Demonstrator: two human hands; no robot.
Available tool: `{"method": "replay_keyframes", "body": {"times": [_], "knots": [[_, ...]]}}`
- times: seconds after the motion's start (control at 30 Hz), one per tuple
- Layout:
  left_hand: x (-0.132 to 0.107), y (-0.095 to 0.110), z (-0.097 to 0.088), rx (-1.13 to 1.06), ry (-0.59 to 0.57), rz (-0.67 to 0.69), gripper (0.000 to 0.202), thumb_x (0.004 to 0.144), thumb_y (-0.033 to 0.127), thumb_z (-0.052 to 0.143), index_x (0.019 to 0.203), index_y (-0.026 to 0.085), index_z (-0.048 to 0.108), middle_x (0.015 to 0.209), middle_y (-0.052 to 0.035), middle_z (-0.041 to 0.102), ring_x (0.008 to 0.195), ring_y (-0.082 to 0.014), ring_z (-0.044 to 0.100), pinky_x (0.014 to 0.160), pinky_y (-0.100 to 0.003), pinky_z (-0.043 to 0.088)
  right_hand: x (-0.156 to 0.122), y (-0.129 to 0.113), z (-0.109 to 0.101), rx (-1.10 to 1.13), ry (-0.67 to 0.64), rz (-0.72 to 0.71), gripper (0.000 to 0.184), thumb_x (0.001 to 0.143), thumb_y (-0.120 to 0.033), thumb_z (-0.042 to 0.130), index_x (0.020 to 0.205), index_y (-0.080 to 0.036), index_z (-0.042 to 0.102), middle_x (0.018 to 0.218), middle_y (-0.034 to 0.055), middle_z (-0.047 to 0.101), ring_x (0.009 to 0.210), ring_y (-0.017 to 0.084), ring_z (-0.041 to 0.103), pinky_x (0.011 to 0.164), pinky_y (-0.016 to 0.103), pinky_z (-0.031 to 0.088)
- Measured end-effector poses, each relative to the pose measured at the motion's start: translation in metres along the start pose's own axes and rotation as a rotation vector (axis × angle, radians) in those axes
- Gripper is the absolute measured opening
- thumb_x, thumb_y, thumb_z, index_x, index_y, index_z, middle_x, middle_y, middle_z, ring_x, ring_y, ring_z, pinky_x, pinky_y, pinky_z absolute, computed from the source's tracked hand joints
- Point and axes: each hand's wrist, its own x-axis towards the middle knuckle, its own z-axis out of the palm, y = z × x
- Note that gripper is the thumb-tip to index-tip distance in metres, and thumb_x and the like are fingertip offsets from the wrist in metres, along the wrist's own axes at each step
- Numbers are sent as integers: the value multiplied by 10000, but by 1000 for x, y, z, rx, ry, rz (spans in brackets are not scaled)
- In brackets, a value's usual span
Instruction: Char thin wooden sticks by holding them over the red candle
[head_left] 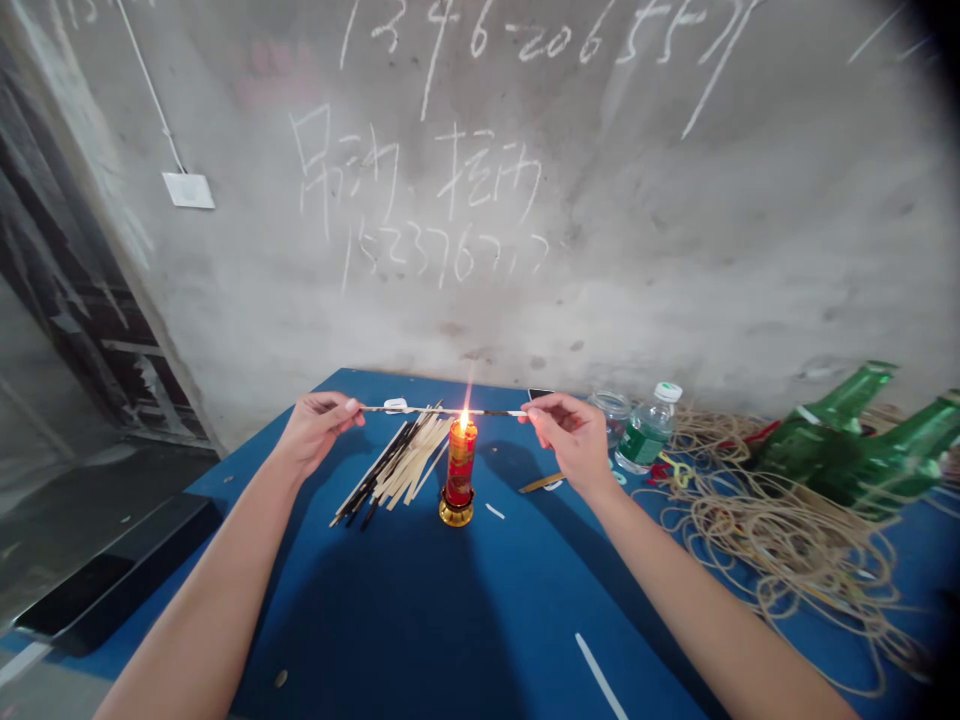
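A thin stick [420, 410], pale in places and dark toward its right part, is stretched level between my two hands. My left hand [319, 430] pinches its left end, and my right hand [570, 430] pinches the right end. Below the stick's middle stands a lit red candle [460, 462] on a gold base [456, 510]; its flame [464, 418] reaches the stick. Left of the candle lies a loose bundle of flat sticks [409, 460], some pale and some black.
On the blue table [390, 610], tangled cord [787, 540] spreads at the right beside green glass bottles [840, 420]. A water bottle [649, 430] and a glass jar [611, 410] stand behind my right hand. A black device [120, 575] lies at the left edge.
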Motion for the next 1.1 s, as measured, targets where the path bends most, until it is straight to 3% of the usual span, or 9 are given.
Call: {"method": "replay_keyframes", "body": {"times": [0.63,0.8,1.1], "knots": [[-2,-1,18,106,14,35,251,718,400,879,713,161,800,629,-64,704,510,-79,419,550,-248,386,5,-1,-7,5,52,-17,105,858,-280,722,823,-191,766,562,-5,653,477,115,539,477,261,420],[-5,-1,25,221,-3,39,244,748,409,857,703,176,799,538,-36,649,502,-91,428,497,-240,299,11,-1,-17,62,90,-8,107,814,-287,754,779,-187,743,577,8,676,436,96,502,435,243,370],[-17,12,53,318,-10,23,282,761,454,826,663,192,791,541,-35,658,459,-105,418,474,-269,275,19,6,-34,155,112,53,153,806,-315,765,738,-205,683,634,12,702,407,88,486,405,242,336]]}}
